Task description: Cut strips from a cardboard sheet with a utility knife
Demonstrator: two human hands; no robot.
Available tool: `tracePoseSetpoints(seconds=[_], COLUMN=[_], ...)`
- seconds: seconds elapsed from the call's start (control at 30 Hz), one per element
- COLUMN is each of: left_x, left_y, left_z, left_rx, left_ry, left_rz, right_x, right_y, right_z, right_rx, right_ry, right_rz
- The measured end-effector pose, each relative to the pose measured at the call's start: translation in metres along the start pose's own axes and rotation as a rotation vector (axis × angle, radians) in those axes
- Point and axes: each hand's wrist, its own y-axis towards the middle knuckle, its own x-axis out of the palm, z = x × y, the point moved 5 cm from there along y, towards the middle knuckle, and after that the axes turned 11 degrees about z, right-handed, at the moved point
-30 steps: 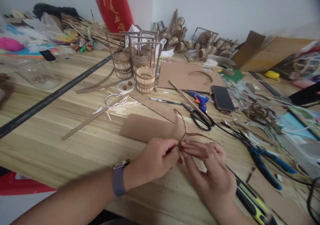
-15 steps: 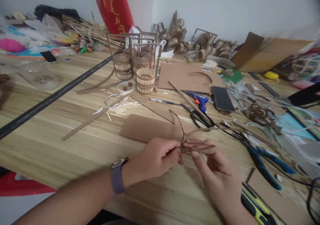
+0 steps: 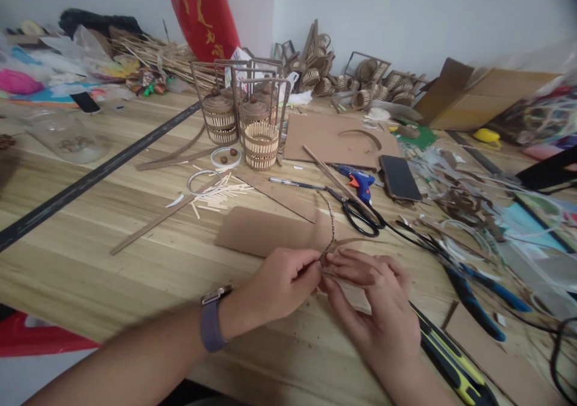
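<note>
A narrow brown cardboard strip (image 3: 332,221), its corrugated edge showing, curves up from between my fingertips. My left hand (image 3: 279,286), with a watch (image 3: 214,319) on its wrist, pinches the strip's lower end. Against it, my right hand (image 3: 376,307) closes thumb and fingers on the same strip; the exact grip point is hidden. Under and behind the fingers lies a flat cardboard piece (image 3: 256,231). Black-handled scissors (image 3: 363,216) rest just beyond the strip, and a yellow-and-black utility knife (image 3: 455,358) lies beside my right wrist.
Small slatted buckets (image 3: 261,144) in tall frames stand mid-table, near loose wooden sticks (image 3: 220,192) and a tape roll (image 3: 205,182). A blue glue gun (image 3: 360,177), a phone (image 3: 400,177), pliers (image 3: 473,301) and cable clutter the right side. A long black strip (image 3: 99,174) crosses the left.
My right hand has moved left, closer to my left fingertips, and its fingers now cover more of the cardboard strip. The left hand has barely moved.
</note>
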Motion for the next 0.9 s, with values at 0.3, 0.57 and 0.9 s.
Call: tracePoseSetpoints(seconds=[0.3,0.57,0.9], left_x=[0.0,-0.003,-0.001], left_y=[0.0,-0.002,0.0], left_z=[-0.002,0.0,0.002], left_rx=[0.013,0.011,-0.035], left_ry=[0.023,0.012,0.012], left_rz=[0.041,-0.007,-0.04], right_x=[0.0,-0.001,0.0], right_y=[0.0,-0.006,-0.003], right_z=[-0.005,0.007,0.006], right_rx=[-0.019,0.173,0.09], right_ry=[-0.019,0.14,0.1], right_rz=[-0.013,0.033,0.026])
